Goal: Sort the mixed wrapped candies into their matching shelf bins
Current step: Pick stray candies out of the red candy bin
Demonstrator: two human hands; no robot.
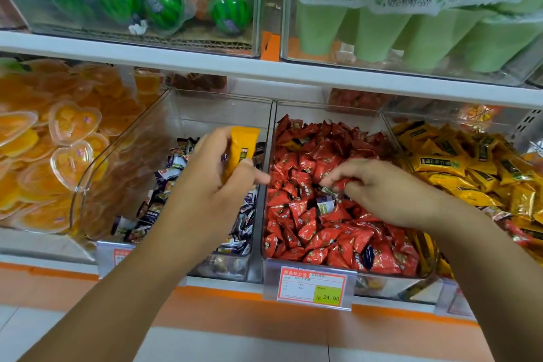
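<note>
While the left hand [211,179] hovers over the wall between two clear shelf bins, it grips an orange-yellow wrapped candy [243,147] upright, with thumb and curled fingers closed round its lower half. The right hand [382,194] reaches into the middle bin [329,104], its fingers curled and its fingertips pinching a small wrapped candy [335,186] just above the heap. That piece looks mostly red with a bit of green, though it is too small to tell more.

The middle bin is full of red candies [308,229]. A stray purple-and-white piece [324,204] lies among them just below the right hand's fingertips, and another dark piece [368,256] sits near the front wall. The left bin [223,100] beside it holds purple-and-white candies [173,169]. The right bin [458,114] holds yellow packets [458,167] with dark labels.

Further left, heart-shaped cups [73,123] of orange jelly are piled up. A price label [314,288] hangs on the front of the middle bin. On the shelf above stand boxes of watermelon-striped green balls [164,6] and pale green tubes [379,35].
</note>
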